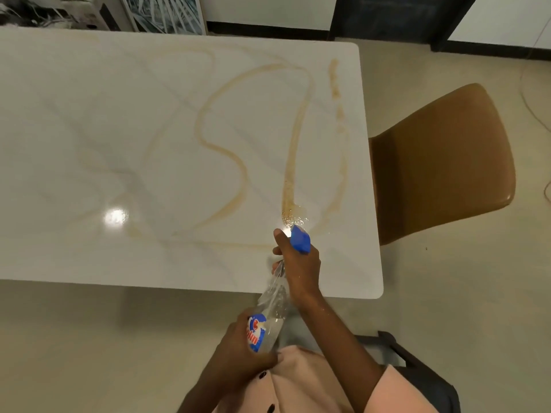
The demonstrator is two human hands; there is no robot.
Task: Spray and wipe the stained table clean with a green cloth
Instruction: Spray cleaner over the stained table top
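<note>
- The spray bottle [272,305] is held in both hands, low and right of centre in the frame, its long axis running from the lower left up toward the upper right, nozzle end leading.
- The right hand [298,268] is curled round the neck just under the blue spray head [300,239], with a finger stretched up beside the head; whether it rests on the trigger is hidden.
- The left hand [238,357] is wrapped round the lower body of the bottle, by the blue and red label, close to the person's pink sleeve.
- The blue spray head sits over the near right part of the white table [89,144] and points up the frame at the brown stain [293,162].
- That stain is a long looping trail: its nearest stretch begins just above the nozzle, where a wet, beaded patch shows, and runs away toward the top of the frame; further loops curve off to the left and centre.
- So the work lies ahead and to the left of the hands, and the right hand is the nearer one to it.
- Judgement: the spraying step is in hand, and the coming move likely calls for swinging the nozzle leftward along the loops.
- No green cloth is visible anywhere in view.
- A brown chair [447,162] stands just beside the table's right edge.
</note>
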